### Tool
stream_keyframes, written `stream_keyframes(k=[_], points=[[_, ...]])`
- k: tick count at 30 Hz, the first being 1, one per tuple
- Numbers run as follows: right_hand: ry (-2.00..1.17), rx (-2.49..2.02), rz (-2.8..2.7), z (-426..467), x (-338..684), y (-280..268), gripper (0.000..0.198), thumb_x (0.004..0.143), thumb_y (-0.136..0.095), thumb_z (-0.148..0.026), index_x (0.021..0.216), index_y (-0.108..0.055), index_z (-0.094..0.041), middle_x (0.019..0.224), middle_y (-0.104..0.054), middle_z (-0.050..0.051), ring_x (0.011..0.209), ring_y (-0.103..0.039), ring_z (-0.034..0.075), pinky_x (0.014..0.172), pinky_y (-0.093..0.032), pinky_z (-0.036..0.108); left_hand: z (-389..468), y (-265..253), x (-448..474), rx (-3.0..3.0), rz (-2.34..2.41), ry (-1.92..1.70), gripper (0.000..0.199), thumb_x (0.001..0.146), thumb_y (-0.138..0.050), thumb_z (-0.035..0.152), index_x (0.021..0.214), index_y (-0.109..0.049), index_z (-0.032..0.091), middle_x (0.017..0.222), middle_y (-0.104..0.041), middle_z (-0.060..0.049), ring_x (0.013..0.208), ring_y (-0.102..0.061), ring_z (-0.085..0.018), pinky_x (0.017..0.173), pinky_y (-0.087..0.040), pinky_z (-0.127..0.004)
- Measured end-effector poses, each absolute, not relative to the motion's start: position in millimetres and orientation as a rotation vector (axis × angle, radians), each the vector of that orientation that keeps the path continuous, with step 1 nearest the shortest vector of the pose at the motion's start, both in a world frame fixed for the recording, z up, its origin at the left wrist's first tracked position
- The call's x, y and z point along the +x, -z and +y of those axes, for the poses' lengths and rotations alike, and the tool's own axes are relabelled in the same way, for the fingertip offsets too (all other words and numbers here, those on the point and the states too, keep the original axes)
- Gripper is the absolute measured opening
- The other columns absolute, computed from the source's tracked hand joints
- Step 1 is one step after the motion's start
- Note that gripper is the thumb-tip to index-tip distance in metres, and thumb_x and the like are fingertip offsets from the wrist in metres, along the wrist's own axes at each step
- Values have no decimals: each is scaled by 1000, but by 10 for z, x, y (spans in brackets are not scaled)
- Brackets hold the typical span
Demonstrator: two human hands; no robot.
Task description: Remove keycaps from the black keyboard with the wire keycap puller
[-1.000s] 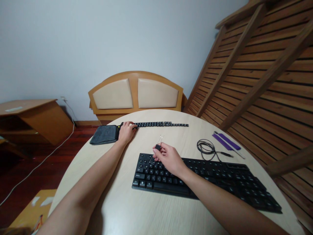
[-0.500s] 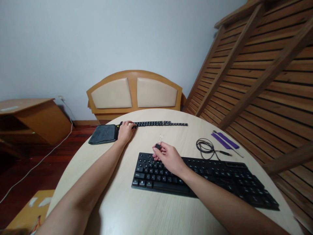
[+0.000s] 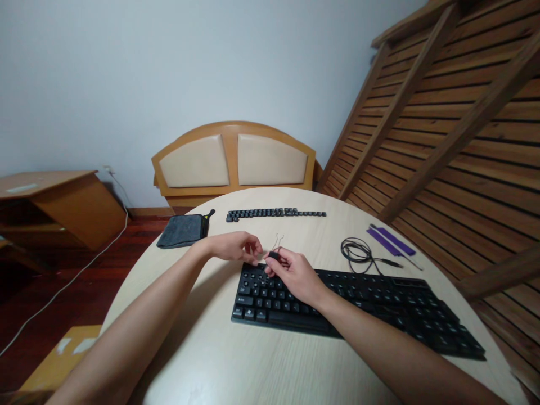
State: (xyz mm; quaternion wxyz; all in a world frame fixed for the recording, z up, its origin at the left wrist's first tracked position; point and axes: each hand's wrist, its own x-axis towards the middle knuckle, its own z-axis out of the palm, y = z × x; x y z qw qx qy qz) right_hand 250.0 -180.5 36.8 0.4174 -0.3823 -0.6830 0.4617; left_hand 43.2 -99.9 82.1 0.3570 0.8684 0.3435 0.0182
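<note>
A black keyboard [image 3: 358,304] lies at a slant across the near right of the table, with bare switches in its upper left part. Above that part, my right hand [image 3: 295,275] is closed round the black grip of a wire keycap puller [image 3: 273,255], whose thin wire loops stick out. My left hand [image 3: 236,246] hovers by the keyboard's upper left corner, fingers loosely bent and apart, and I see nothing in them. Farther back, loose black keycaps [image 3: 261,212] stand lined up in rows, two of them in a shorter row at the left end.
A folded dark grey cloth [image 3: 181,230] and a black-handled thing [image 3: 208,215] lie at the left. To the right are a coiled black cable [image 3: 356,253], purple strips [image 3: 390,242] and a thin rod [image 3: 411,261]. The round table [image 3: 202,349] ends near a slatted wooden frame [image 3: 442,140].
My left hand has come away from the left end of the keycap rows and moved nearer, to the keyboard's upper left corner. My right hand stays nearly in place with the puller.
</note>
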Motion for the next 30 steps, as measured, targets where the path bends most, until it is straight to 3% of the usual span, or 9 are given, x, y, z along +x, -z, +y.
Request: stream_keyframes(k=[8, 16, 30], points=[[-1071, -977, -1849, -1826, 2515, -395, 24, 92, -54, -38, 91, -65, -18, 77, -70, 3, 74, -68, 16, 68, -52, 25, -1230, -925, 493, 2327, 1041, 247, 49, 64, -79, 40, 105, -65, 17, 96, -69, -5, 83, -61, -18, 71, -45, -24], [-969, -992, -1945, -1817, 2513, -408, 25, 93, -52, -39, 92, -66, -18, 77, -71, 3, 72, -68, 15, 66, -50, 25, -1212, -880, 573, 2415, 1078, 287, 28, 70, -75, 21, 97, -67, 16, 90, -70, -3, 76, -60, -16, 64, -42, -22], [-943, -988, -1941, -1504, 2517, -422, 32, 91, -52, -48, 85, -62, -18, 74, -71, 4, 69, -68, 17, 67, -52, 27, -1080, -788, 516, 2513, 1028, 8, 19, 76, -65, 20, 94, -66, 16, 88, -70, -5, 74, -61, -17, 65, -41, -24]])
